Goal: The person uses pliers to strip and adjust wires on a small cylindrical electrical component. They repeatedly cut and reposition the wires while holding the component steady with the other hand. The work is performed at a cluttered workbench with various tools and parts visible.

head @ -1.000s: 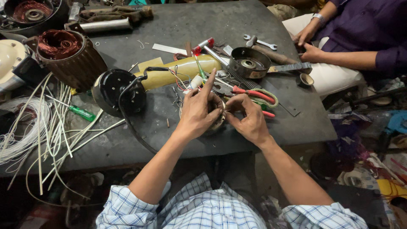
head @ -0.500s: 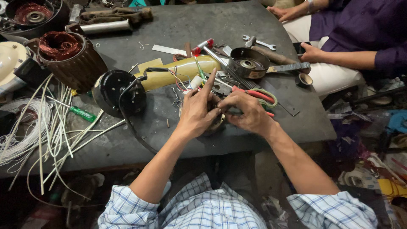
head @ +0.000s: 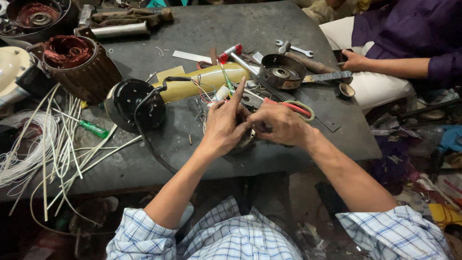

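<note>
1. A person in a blue-and-white checked shirt looks down at a dark metal workbench [head: 288, 33]. Both bare hands meet near its front edge over a small round motor stator [head: 246, 140], which lies flat on the bench and is mostly hidden beneath them.

2. The left hand [head: 224, 127] is curled over the stator's left side, with its index finger pointing up and away. It seems to pinch something thin, perhaps a wire, but the view does not show what.

3. The right hand [head: 279, 125] is clenched against the stator's right side, its fingertips touching the left hand's. What it pinches cannot be made out.

4. Compared with a second ago, the two hands have drawn closer together and the right hand has closed tighter. The stator itself has not moved. The work looks like fine fingertip handling at one spot on the winding.

5. Just beyond the grip lie coloured lead wires [head: 207, 94] and red-handled pliers [head: 288, 107]. Farther out are a yellow insulating sleeve [head: 202, 82] and a black round motor housing [head: 134, 103] with a black cable.

6. Well to the left of the grip lie white wire lengths [head: 62, 144], a green screwdriver [head: 91, 128] and a copper-wound stator [head: 77, 65].

7. Beyond and right of the grip, another person in a purple sleeve rests a hand [head: 356, 61] at the bench edge. That hand has shifted since a moment before.
</note>
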